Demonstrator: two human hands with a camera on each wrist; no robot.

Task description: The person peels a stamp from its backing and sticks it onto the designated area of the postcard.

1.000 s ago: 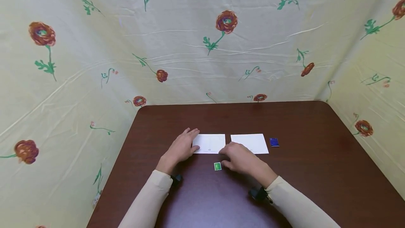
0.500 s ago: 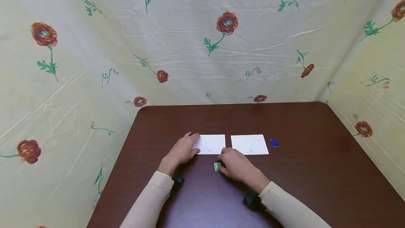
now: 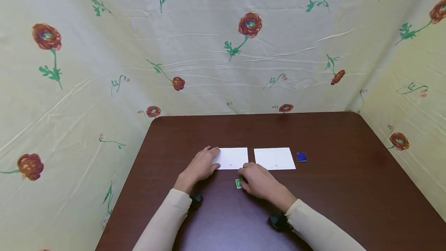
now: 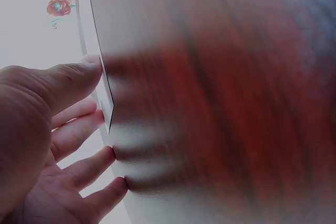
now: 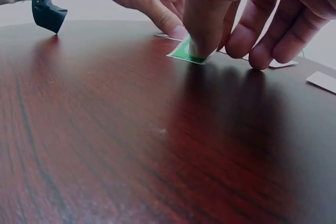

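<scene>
The right hand [image 3: 261, 183] touches the small white-bordered green paper square [image 3: 238, 184], near side of the left white rectangular card [image 3: 231, 159], pinch unclear; the left hand [image 3: 198, 165] lies spread. Probably light, bendable: lift by edges.

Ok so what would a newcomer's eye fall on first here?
Probably the flowered sheet behind the brown table. Next, the two white cards side by side, the left hand touching the left one. Then the green square touching the right hand and the blue square right of the cards.
</scene>
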